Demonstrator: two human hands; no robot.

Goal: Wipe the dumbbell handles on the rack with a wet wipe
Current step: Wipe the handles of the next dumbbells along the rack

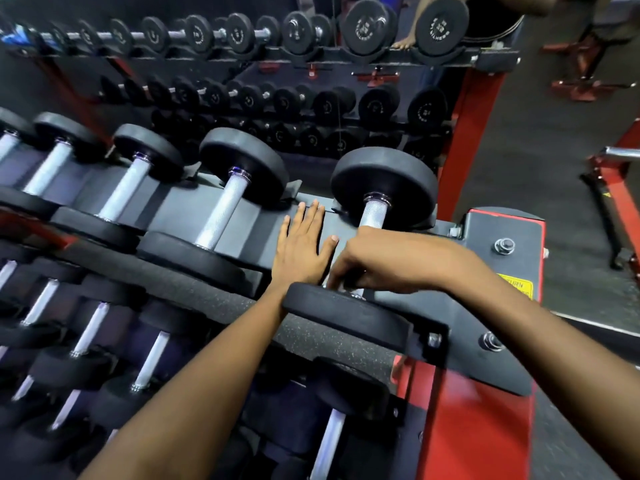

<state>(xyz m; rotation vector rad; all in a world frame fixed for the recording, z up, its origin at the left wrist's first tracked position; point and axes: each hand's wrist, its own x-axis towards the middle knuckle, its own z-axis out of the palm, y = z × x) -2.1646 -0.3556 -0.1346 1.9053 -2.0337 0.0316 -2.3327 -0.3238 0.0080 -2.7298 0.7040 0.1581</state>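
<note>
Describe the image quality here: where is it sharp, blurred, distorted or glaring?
Head view: sharp around the right hand and the handle it grips; lower-left dumbbells smear with blur; wide-angle lens bends the rack; mirror rows sit dim; no strong glare.

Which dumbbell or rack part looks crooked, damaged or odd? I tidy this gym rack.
Nothing stands out. The black round-headed dumbbells sit evenly in the grey metal rack's cradles. The right hand grips one knurled steel handle; the left hand rests flat alongside.
</note>
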